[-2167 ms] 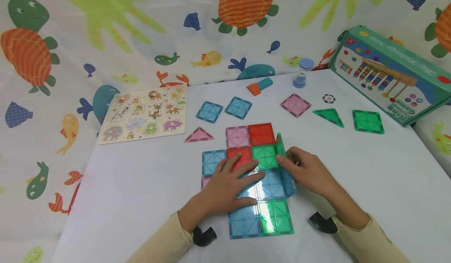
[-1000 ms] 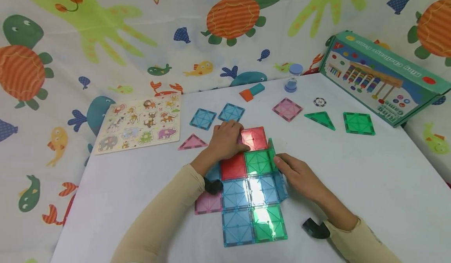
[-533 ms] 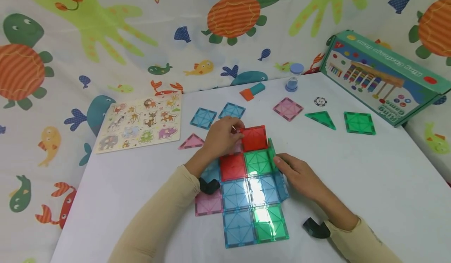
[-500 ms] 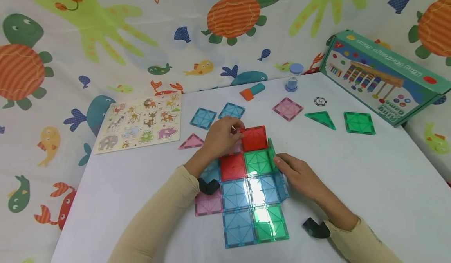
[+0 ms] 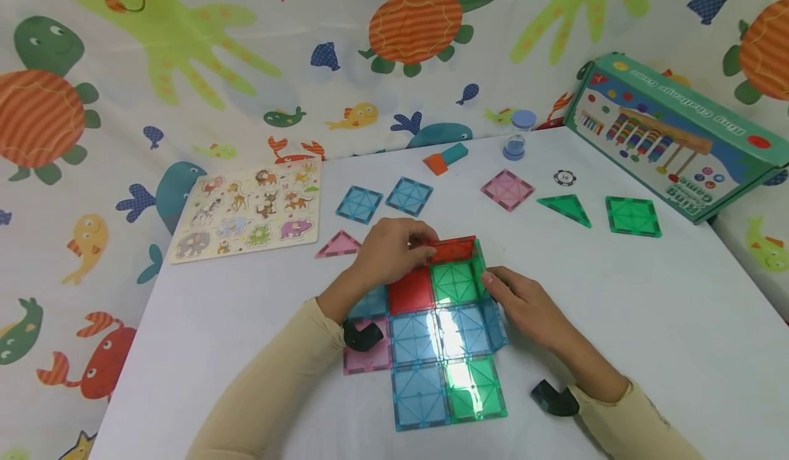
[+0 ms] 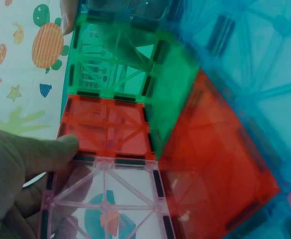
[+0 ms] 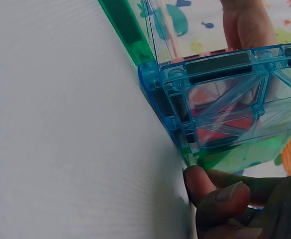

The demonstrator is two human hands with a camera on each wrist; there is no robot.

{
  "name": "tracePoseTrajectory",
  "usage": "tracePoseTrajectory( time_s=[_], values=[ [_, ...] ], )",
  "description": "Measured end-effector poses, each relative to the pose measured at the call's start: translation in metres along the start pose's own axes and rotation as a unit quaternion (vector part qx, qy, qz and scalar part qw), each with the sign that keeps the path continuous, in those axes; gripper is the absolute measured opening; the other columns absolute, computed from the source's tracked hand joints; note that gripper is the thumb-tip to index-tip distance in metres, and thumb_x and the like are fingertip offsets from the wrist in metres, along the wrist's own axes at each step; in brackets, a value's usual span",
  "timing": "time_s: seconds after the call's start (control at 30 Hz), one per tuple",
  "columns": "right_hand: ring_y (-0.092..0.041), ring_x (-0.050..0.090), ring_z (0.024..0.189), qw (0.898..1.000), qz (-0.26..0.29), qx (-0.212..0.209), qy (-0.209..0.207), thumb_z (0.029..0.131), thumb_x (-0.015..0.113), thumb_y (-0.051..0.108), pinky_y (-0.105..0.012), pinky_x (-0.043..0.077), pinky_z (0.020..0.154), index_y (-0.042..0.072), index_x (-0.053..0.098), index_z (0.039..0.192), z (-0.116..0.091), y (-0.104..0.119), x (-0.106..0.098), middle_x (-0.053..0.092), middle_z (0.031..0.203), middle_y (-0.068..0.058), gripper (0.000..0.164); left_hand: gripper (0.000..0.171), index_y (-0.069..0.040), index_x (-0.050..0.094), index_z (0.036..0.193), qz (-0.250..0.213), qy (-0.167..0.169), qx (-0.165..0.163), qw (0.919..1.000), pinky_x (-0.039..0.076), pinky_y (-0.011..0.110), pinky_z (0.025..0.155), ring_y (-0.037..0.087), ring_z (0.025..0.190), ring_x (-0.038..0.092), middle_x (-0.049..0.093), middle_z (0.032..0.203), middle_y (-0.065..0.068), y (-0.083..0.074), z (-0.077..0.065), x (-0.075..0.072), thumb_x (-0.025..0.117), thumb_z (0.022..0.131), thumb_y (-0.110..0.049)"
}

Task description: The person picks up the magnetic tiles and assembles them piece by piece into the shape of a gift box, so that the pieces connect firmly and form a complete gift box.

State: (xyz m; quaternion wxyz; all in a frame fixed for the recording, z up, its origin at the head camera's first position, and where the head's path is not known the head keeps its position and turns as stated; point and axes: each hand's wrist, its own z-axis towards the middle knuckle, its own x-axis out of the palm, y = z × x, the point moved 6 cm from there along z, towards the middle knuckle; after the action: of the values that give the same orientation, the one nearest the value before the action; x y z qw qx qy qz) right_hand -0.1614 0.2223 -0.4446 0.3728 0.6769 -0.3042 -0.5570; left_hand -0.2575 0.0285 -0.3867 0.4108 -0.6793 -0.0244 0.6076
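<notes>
Translucent magnetic tiles lie joined flat on the table, among them a red tile (image 5: 411, 291), a green tile (image 5: 454, 283) and several blue tiles (image 5: 414, 337). At the far side, my left hand (image 5: 390, 253) pinches the pink tile (image 6: 105, 199), which is joined to a raised red tile (image 5: 453, 249); its thumb lies at their seam. My right hand (image 5: 529, 306) holds the upright green tile (image 5: 478, 268) between thumb and fingers on the right side. Beside that stands a tilted blue tile (image 5: 495, 323). In the head view my left hand hides the pink tile.
Behind lie loose blue tiles (image 5: 359, 204), a pink triangle (image 5: 339, 244), a pink square (image 5: 507, 189), a green triangle (image 5: 567, 209) and a green square (image 5: 633, 215). An animal puzzle board (image 5: 249, 212) is at left, a game box (image 5: 668, 138) and an hourglass (image 5: 519, 135) at right.
My left hand has moved from flat on the tiles to the far row. The far red tile has gone from flat to raised against the green one. My right hand keeps its place.
</notes>
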Motion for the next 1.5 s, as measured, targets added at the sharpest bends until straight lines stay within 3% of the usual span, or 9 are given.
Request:
tracePoseTrajectory(
  time_s=[0.33, 0.53, 0.67, 0.77, 0.9, 1.0, 1.2, 1.37, 1.5],
  values=[
    [-0.034, 0.05, 0.122, 1.0, -0.001, -0.002, 0.005, 0.1, 0.037, 0.047, -0.054, 0.043, 0.094, 0.004, 0.049, 0.134, 0.004, -0.001, 0.006, 0.054, 0.132, -0.016, 0.056, 0.035, -0.019, 0.064, 0.119, 0.019, -0.039, 0.04, 0.9982, 0.05, 0.028, 0.079, 0.01, 0.097, 0.059, 0.065, 0.109, -0.007, 0.013, -0.021, -0.008, 0.064, 0.089, -0.038],
    [-0.034, 0.047, 0.125, 1.0, -0.01, 0.007, 0.005, 0.099, 0.036, 0.048, -0.054, 0.042, 0.095, 0.004, 0.047, 0.136, 0.0, 0.0, 0.004, 0.053, 0.134, -0.015, 0.059, 0.035, -0.014, 0.07, 0.11, 0.143, -0.172, -0.054, 0.9731, 0.043, 0.04, 0.077, 0.019, 0.093, 0.058, 0.066, 0.103, 0.001, 0.043, -0.092, -0.032, 0.066, 0.086, -0.039],
    [-0.035, 0.047, 0.124, 1.0, -0.022, 0.006, -0.003, 0.1, 0.036, 0.046, -0.056, 0.041, 0.095, 0.003, 0.046, 0.136, -0.005, 0.0, -0.003, 0.053, 0.133, -0.016, 0.057, 0.04, -0.01, 0.073, 0.106, 0.203, -0.173, -0.15, 0.9521, 0.039, 0.041, 0.07, 0.023, 0.088, 0.054, 0.062, 0.097, 0.005, 0.057, -0.143, -0.016, 0.069, 0.082, -0.041],
    [-0.036, 0.048, 0.123, 1.0, -0.029, 0.001, -0.007, 0.1, 0.036, 0.044, -0.057, 0.042, 0.094, 0.001, 0.046, 0.136, -0.006, 0.0, -0.007, 0.053, 0.132, -0.017, 0.057, 0.053, -0.007, 0.068, 0.115, 0.204, -0.16, -0.165, 0.9516, 0.037, 0.04, 0.068, 0.022, 0.089, 0.05, 0.057, 0.104, 0.007, 0.052, -0.168, 0.003, 0.072, 0.078, -0.044],
    [-0.036, 0.05, 0.12, 0.999, -0.029, -0.009, -0.016, 0.101, 0.036, 0.042, -0.056, 0.042, 0.093, 0.0, 0.045, 0.136, -0.006, -0.001, -0.009, 0.054, 0.13, -0.019, 0.055, 0.07, -0.002, 0.058, 0.128, 0.156, -0.163, -0.167, 0.9598, 0.036, 0.035, 0.069, 0.018, 0.094, 0.043, 0.048, 0.115, 0.008, 0.042, -0.179, 0.023, 0.072, 0.076, -0.046],
    [-0.035, 0.052, 0.118, 0.999, -0.028, -0.015, -0.021, 0.101, 0.036, 0.04, -0.056, 0.043, 0.092, -0.001, 0.045, 0.135, -0.005, -0.003, -0.008, 0.055, 0.129, -0.02, 0.054, 0.067, -0.001, 0.055, 0.131, 0.058, -0.172, -0.203, 0.9622, 0.041, 0.034, 0.076, 0.016, 0.1, 0.041, 0.045, 0.12, 0.007, 0.043, -0.181, 0.028, 0.073, 0.079, -0.04],
    [-0.03, 0.056, 0.102, 0.999, -0.035, -0.022, -0.024, 0.101, 0.037, 0.039, -0.052, 0.048, 0.085, 0.001, 0.046, 0.134, -0.002, -0.002, -0.006, 0.058, 0.123, -0.018, 0.052, 0.041, -0.015, 0.062, 0.123, -0.123, -0.201, -0.27, 0.9336, 0.048, 0.03, 0.077, 0.011, 0.101, 0.051, 0.049, 0.12, -0.005, 0.054, -0.188, 0.018, 0.071, 0.085, -0.024],
    [-0.027, 0.055, 0.091, 0.999, -0.033, -0.023, -0.018, 0.101, 0.037, 0.038, -0.041, 0.048, 0.075, 0.0, 0.047, 0.134, 0.001, 0.0, -0.003, 0.06, 0.114, -0.017, 0.051, 0.017, -0.022, 0.068, 0.101, -0.199, -0.219, -0.256, 0.9201, 0.045, 0.023, 0.055, 0.014, 0.069, 0.063, 0.066, 0.089, -0.007, 0.061, -0.182, 0.003, 0.071, 0.085, -0.026],
    [-0.024, 0.055, 0.082, 1.0, -0.023, -0.015, -0.007, 0.101, 0.038, 0.039, -0.036, 0.047, 0.067, 0.001, 0.047, 0.134, 0.003, -0.001, 0.001, 0.061, 0.1, -0.014, 0.051, 0.013, -0.021, 0.069, 0.086, -0.197, -0.19, -0.245, 0.9301, 0.04, 0.025, 0.045, 0.022, 0.053, 0.06, 0.064, 0.065, -0.002, 0.062, -0.171, -0.006, 0.071, 0.084, -0.033]
  ],
)
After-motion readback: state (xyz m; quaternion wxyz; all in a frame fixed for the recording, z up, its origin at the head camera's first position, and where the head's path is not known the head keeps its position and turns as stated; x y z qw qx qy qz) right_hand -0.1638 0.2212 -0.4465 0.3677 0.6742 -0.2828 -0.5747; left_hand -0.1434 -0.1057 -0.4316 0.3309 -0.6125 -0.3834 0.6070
